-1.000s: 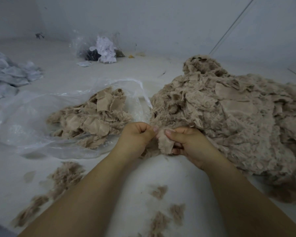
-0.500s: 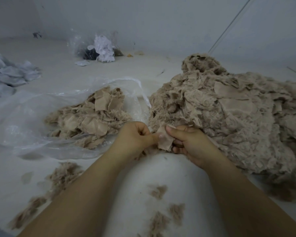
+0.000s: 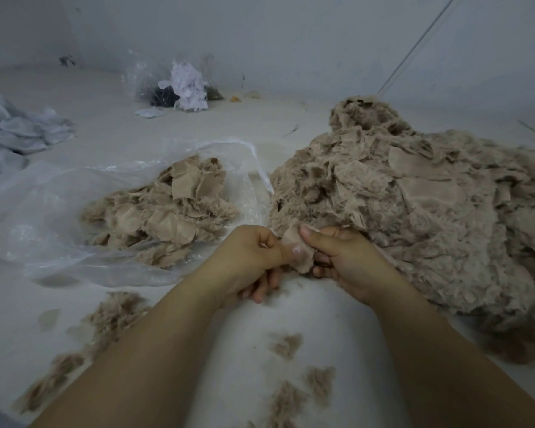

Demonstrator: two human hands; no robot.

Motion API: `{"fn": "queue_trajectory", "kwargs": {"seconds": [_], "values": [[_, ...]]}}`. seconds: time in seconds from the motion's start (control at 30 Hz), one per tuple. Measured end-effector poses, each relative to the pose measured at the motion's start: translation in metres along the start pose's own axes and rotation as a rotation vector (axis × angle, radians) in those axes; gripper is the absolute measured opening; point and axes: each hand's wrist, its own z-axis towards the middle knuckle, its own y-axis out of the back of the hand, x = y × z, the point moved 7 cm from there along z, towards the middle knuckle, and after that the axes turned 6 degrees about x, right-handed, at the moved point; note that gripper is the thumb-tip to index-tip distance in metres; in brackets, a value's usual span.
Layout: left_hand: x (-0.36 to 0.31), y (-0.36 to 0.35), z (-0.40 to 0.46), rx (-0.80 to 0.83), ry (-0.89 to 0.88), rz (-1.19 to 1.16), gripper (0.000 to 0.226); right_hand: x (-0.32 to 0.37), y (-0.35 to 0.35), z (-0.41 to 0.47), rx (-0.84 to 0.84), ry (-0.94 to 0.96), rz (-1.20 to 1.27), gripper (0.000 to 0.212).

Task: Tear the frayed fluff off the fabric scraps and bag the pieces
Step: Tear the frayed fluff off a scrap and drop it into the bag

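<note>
Far left I see a grey cloth heap (image 3: 16,131), off to the side and out of my work. Next lies the clear plastic bag (image 3: 44,217), its mouth open toward me, I judge so finished pieces drop straight in; cleaned scraps (image 3: 167,208) already sit inside. Torn fluff tufts (image 3: 112,316) litter the floor in front, where I let them fall. My left hand (image 3: 250,261) and right hand (image 3: 343,257) meet in the middle, thumbs and fingers of both clamped on 1 small fabric scrap (image 3: 294,251), close together for a short pull. Right of them the unsorted pile (image 3: 414,211) sits within reach.
</note>
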Motion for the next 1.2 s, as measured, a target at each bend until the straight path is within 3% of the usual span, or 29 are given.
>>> {"fn": "queue_trajectory", "kwargs": {"seconds": [0.07,0.13,0.2,0.37,0.43,0.53,0.6,0.7,0.83,1.03,1.2], "values": [[0.001,0.000,0.001,-0.048,-0.002,0.034,0.050,-0.001,0.000,0.001,-0.001,-0.006,-0.003,0.029],[0.000,-0.006,0.001,-0.023,-0.022,0.066,0.033,-0.001,0.000,0.001,0.003,-0.009,-0.004,0.030],[0.002,-0.011,0.002,0.019,-0.019,0.081,0.030,-0.001,0.001,0.002,0.006,-0.006,-0.002,0.028],[0.006,-0.014,-0.003,0.234,0.044,-0.011,0.023,-0.003,0.004,0.002,-0.016,-0.001,-0.008,0.027],[0.003,-0.013,-0.005,0.242,0.029,-0.007,0.019,-0.003,0.003,0.002,-0.015,-0.001,0.002,0.047],[0.000,-0.002,0.001,0.078,-0.023,-0.063,0.057,0.001,-0.001,0.000,0.002,0.018,-0.050,0.080],[0.000,0.000,0.003,0.023,-0.032,-0.048,0.061,0.002,-0.002,-0.001,0.017,0.027,-0.066,0.084],[0.004,0.002,0.003,-0.023,-0.029,-0.093,0.032,0.000,0.000,0.001,-0.007,0.021,-0.055,0.076],[0.005,0.009,0.005,-0.106,-0.042,-0.242,0.030,-0.003,0.006,0.004,-0.074,-0.011,0.012,0.036],[0.003,0.012,0.005,-0.157,-0.101,-0.265,0.030,0.000,-0.002,0.002,0.045,-0.001,-0.104,0.050],[0.004,0.015,0.004,-0.178,-0.109,-0.215,0.037,-0.001,0.001,0.002,0.015,-0.004,-0.096,0.020]]}}
